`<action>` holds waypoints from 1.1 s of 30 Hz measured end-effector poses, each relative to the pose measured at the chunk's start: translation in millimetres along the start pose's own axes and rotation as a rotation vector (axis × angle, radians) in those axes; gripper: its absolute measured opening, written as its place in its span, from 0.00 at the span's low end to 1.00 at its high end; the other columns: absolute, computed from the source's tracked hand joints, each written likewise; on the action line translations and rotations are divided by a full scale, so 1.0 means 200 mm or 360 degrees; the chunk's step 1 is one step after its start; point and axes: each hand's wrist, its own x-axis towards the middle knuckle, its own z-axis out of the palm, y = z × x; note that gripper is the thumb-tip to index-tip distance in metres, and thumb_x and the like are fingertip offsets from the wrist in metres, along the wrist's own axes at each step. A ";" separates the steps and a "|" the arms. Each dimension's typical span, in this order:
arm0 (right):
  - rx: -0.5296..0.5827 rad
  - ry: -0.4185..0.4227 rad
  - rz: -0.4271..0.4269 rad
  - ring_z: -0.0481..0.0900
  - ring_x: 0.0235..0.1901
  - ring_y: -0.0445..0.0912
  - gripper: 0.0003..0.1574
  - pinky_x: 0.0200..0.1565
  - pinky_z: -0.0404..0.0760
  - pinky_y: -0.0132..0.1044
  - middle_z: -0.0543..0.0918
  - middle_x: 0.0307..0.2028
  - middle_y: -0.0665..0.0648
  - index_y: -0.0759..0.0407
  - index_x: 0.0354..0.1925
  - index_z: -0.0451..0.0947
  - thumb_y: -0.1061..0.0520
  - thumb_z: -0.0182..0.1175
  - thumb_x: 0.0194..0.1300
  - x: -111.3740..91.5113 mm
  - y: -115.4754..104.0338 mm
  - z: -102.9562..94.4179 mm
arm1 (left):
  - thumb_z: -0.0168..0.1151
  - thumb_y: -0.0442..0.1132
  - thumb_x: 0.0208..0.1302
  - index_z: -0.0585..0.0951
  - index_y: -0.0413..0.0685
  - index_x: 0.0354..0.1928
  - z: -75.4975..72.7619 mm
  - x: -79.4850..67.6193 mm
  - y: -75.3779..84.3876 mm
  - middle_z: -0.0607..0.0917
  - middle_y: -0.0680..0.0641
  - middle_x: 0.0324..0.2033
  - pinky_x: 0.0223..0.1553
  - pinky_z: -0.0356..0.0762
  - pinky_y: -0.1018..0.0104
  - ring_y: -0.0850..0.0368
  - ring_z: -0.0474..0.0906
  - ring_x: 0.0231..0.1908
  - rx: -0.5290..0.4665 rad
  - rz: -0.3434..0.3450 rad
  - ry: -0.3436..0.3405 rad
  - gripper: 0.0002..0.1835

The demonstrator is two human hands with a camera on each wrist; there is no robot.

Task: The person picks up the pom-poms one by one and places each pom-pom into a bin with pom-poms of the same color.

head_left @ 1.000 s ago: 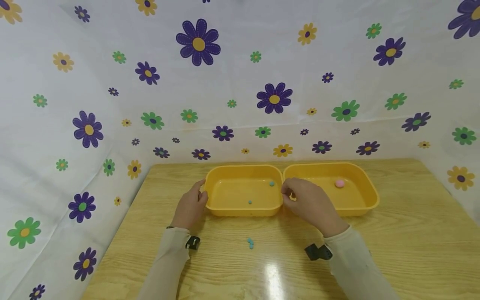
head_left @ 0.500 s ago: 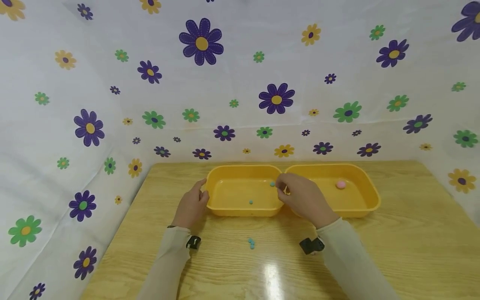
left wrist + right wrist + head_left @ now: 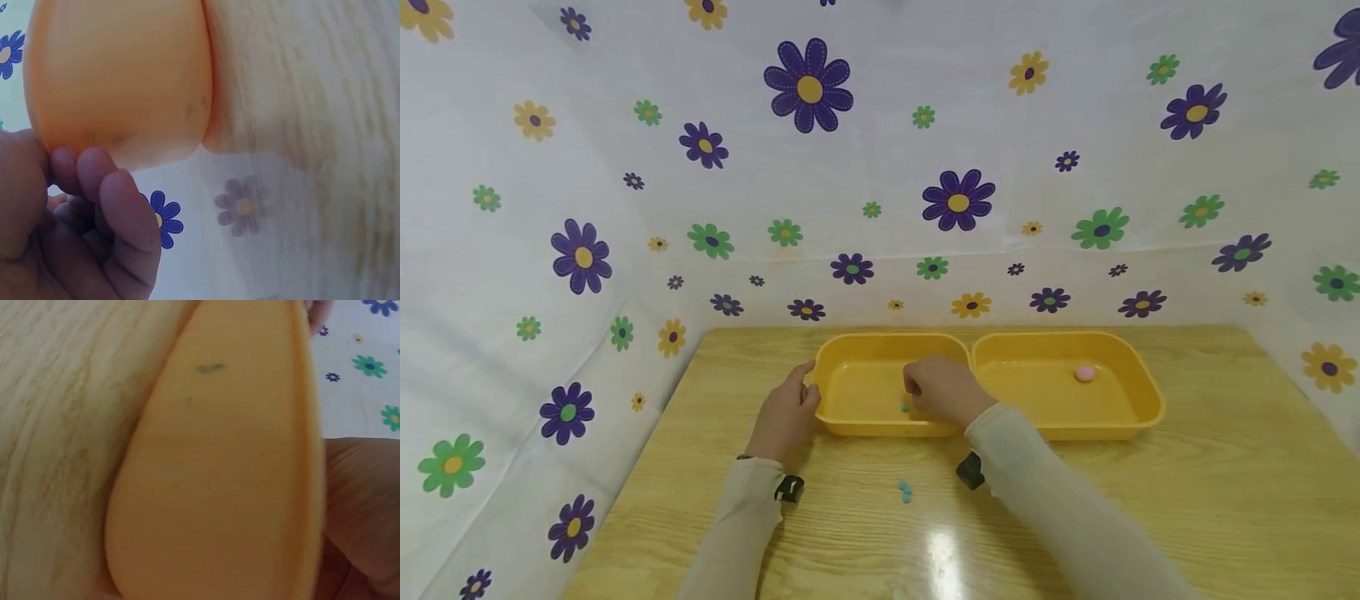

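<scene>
Two yellow trays stand side by side, the left tray [image 3: 868, 429] and the right tray [image 3: 1075, 433]. At the left tray's outer end, my left hand [image 3: 782, 414] holds the rim, its curled fingertips [image 3: 119, 187] against the end wall in the left wrist view. My right hand [image 3: 946, 387] reaches down into the left tray with bent fingers. Its fingertips are hidden, and I cannot tell whether they pinch anything. Just left of it lies a tiny blue ball [image 3: 905, 407] on the tray floor. In the right wrist view the tray's front wall [image 3: 212, 469] covers most of that hand.
A pink ball [image 3: 1084, 373] sits in the right tray. Several small blue pieces [image 3: 905, 492] lie in a cluster on the wooden table [image 3: 850, 542], in front of the left tray. A white flowered cloth [image 3: 850, 167] hangs behind and at both sides.
My right hand has moved left from the place where the trays meet and down into the left tray, covering the larger blue ball there. My left hand stays at the left rim.
</scene>
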 end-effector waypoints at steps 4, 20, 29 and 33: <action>-0.0027 -0.0036 0.0019 0.72 0.27 0.44 0.12 0.33 0.73 0.38 0.79 0.27 0.49 0.53 0.29 0.76 0.62 0.70 0.64 0.03 -0.02 0.05 | 0.46 0.43 0.80 0.66 0.47 0.77 0.00 0.00 0.00 0.74 0.48 0.25 0.28 0.66 0.62 0.55 0.66 0.22 0.0008 0.0000 0.0005 0.27; -0.0046 -0.0044 -0.0008 0.74 0.27 0.43 0.13 0.33 0.77 0.40 0.81 0.27 0.49 0.53 0.26 0.79 0.64 0.73 0.61 0.05 -0.02 0.08 | 0.47 0.43 0.80 0.67 0.46 0.76 0.00 0.00 0.00 0.73 0.48 0.24 0.28 0.66 0.62 0.56 0.66 0.22 0.0004 0.0025 0.0019 0.26; 0.0021 -0.0104 -0.0010 0.81 0.32 0.43 0.08 0.37 0.82 0.43 0.86 0.32 0.48 0.51 0.32 0.85 0.64 0.72 0.62 0.05 -0.02 0.08 | 0.47 0.43 0.80 0.67 0.46 0.76 0.00 0.00 0.00 0.72 0.49 0.23 0.27 0.65 0.63 0.56 0.65 0.21 0.0009 0.0022 0.0023 0.26; 0.0074 -0.0140 -0.0036 0.80 0.33 0.44 0.05 0.41 0.82 0.43 0.85 0.33 0.50 0.54 0.34 0.84 0.63 0.71 0.62 0.05 0.00 0.06 | 0.47 0.43 0.80 0.68 0.45 0.76 0.01 0.00 0.00 0.72 0.49 0.23 0.27 0.65 0.63 0.55 0.65 0.21 0.0019 0.0024 0.0032 0.26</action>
